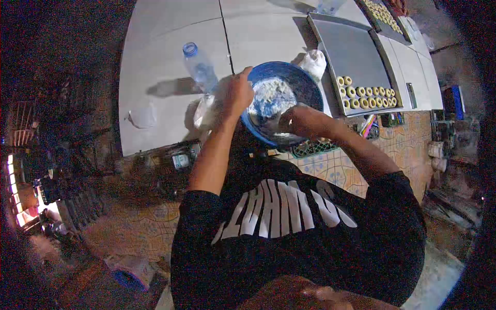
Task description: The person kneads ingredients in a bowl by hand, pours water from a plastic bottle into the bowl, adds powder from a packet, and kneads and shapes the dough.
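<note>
A blue basin (313,85) stands at the table's front edge, with loose white floury mixture (271,90) in it. My left hand (241,95) is closed on the basin's left rim, thumb along the top. Inside the basin's near right part, my right hand (305,121) reaches down into the mixture. Its fingers are curled, and what they hold, if anything, is hidden. A clear plastic bottle (201,67) without a cap is left of the basin. Beside my left wrist lies a white plastic bag (204,110), and another white bag (313,64) sits at the basin's far right.
To the right, a metal tray (351,51) carries rows of small ring-shaped dough pieces (368,97). A second tray (385,19) with similar pieces is farther back. A white scrap (142,117) lies on the white table (175,31) at left. Below the table edge is a dark green crate (314,148).
</note>
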### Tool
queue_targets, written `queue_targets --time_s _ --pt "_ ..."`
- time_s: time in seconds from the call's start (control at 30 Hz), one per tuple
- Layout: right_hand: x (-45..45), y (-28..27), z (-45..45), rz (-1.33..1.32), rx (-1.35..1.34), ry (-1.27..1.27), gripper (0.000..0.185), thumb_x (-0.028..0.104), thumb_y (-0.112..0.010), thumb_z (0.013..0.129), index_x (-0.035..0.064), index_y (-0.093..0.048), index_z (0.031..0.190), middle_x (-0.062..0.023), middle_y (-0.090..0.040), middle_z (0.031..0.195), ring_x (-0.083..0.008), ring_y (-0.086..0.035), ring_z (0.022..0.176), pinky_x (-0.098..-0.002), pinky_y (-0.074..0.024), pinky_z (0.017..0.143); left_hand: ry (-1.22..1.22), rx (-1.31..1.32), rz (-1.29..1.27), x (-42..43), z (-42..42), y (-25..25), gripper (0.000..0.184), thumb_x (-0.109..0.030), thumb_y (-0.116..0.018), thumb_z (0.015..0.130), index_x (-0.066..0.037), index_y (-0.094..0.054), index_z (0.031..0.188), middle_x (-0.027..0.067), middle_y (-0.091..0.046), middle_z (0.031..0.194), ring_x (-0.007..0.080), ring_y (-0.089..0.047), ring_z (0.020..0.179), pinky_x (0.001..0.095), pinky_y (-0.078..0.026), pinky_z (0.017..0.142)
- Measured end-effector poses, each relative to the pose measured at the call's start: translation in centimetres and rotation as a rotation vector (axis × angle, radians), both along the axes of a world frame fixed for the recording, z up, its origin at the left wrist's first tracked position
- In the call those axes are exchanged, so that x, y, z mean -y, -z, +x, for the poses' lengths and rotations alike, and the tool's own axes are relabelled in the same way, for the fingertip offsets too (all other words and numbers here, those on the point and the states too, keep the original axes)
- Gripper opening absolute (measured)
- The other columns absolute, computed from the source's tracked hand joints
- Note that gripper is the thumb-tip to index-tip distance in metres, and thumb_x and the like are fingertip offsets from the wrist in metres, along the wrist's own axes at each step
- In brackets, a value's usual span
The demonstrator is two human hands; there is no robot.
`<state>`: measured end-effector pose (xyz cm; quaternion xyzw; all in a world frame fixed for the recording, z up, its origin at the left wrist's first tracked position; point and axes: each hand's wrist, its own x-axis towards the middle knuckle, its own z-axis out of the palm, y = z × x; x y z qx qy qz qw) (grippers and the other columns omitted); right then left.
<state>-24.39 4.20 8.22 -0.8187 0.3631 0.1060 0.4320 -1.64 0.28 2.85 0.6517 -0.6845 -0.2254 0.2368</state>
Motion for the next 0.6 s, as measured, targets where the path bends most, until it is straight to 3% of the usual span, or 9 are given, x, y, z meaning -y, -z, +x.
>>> queue_targets --time_s 0.1,0.2,0.23,0.3,0.4,0.43,0.53,0.57,0.6 --pt "1.0 2.4 -0.3 -0.005 -0.007 -0.134 0.023 0.021 -0.061 0.087 0.0028 -0.068 0.100 -0.0202 -0.068 0.090 -0.0377 -0.066 0.081 -0.0480 -0.0510 0.079 0.014 -0.045 -0.048 -0.1 0.1 0.7 0.047 0.001 -0.058 0.080 -0.006 -0.057 0.126 0.0260 -0.065 0.104 0.0428 -0.063 0.097 0.0490 -0.050 0.085" --pt "-0.1 8.0 1.7 -0.147 0.186 0.068 0.027 0.026 -0.059 0.087 0.0020 -0.066 0.096 -0.0214 -0.066 0.089 -0.0367 -0.063 0.075 -0.0470 -0.0497 0.074 -0.014 -0.080 -0.030 -0.2 0.0 0.7 0.049 0.001 -0.058 0.079 -0.010 -0.056 0.127 0.0253 -0.065 0.107 0.0439 -0.060 0.100 0.0498 -0.048 0.087" --pt "0.6 12.9 2.4 -0.213 0.043 -0.072 0.028 0.027 -0.057 0.088 0.0016 -0.064 0.098 -0.0216 -0.065 0.091 -0.0376 -0.062 0.078 -0.0469 -0.0498 0.075 -0.022 -0.055 -0.006 -0.4 -0.1 -0.4 0.049 0.001 -0.058 0.079 -0.010 -0.057 0.127 0.0254 -0.064 0.107 0.0439 -0.060 0.100 0.0500 -0.048 0.087" --pt "-0.3 12.3 3.8 -0.256 0.357 0.092 0.031 0.023 -0.051 0.091 0.0006 -0.059 0.110 -0.0217 -0.061 0.100 -0.0412 -0.061 0.090 -0.0479 -0.0509 0.079 -0.034 -0.093 0.051 0.3 -0.2 -0.4 0.047 0.001 -0.060 0.080 -0.010 -0.059 0.125 0.0253 -0.065 0.108 0.0432 -0.061 0.100 0.0501 -0.049 0.086" --pt "0.5 12.3 5.0 -0.648 0.341 -0.005 0.040 0.024 -0.054 0.089 0.0019 -0.052 0.123 -0.0234 -0.063 0.104 -0.0422 -0.063 0.094 -0.0499 -0.0510 0.085 -0.021 -0.173 0.033 0.5 0.3 1.2 0.045 -0.002 -0.063 0.080 -0.008 -0.060 0.124 0.0253 -0.065 0.108 0.0426 -0.062 0.101 0.0486 -0.049 0.087" --pt "1.9 14.1 6.0 -0.418 0.188 0.177 0.040 0.026 -0.050 0.091 0.0027 -0.051 0.123 -0.0239 -0.061 0.109 -0.0432 -0.062 0.096 -0.0520 -0.0501 0.086 0.027 -0.186 -0.127 0.6 0.4 1.9 0.045 -0.001 -0.063 0.080 -0.007 -0.059 0.125 0.0249 -0.066 0.107 0.0419 -0.063 0.101 0.0468 -0.050 0.087" --pt "3.5 15.1 6.5 -0.684 0.217 0.293 0.034 0.016 -0.044 0.090 0.0040 -0.052 0.121 -0.0217 -0.058 0.107 -0.0417 -0.060 0.093 -0.0492 -0.0497 0.083 0.056 -0.134 0.033 1.2 0.8 2.2 0.046 -0.004 -0.065 0.084 -0.010 -0.057 0.128 0.0226 -0.064 0.117 0.0416 -0.062 0.107 0.0450 -0.050 0.093" --pt "4.4 14.3 7.1 -0.524 0.138 0.406 0.032 0.016 -0.042 0.091 0.0037 -0.051 0.119 -0.0224 -0.058 0.107 -0.0440 -0.059 0.092 -0.0500 -0.0480 0.083 -0.019 -0.197 -0.037 0.5 0.2 2.0 0.045 0.002 -0.061 0.082 -0.007 -0.058 0.126 0.0250 -0.065 0.108 0.0410 -0.063 0.102 0.0449 -0.050 0.087" --pt "5.1 14.9 7.1 -0.480 0.228 0.519 0.031 0.018 -0.042 0.093 0.0027 -0.050 0.119 -0.0233 -0.059 0.106 -0.0436 -0.060 0.093 -0.0511 -0.0481 0.082 -0.027 -0.215 -0.007 0.3 0.2 1.4 0.044 0.002 -0.061 0.082 -0.006 -0.059 0.126 0.0253 -0.065 0.108 0.0412 -0.064 0.101 0.0449 -0.050 0.087"
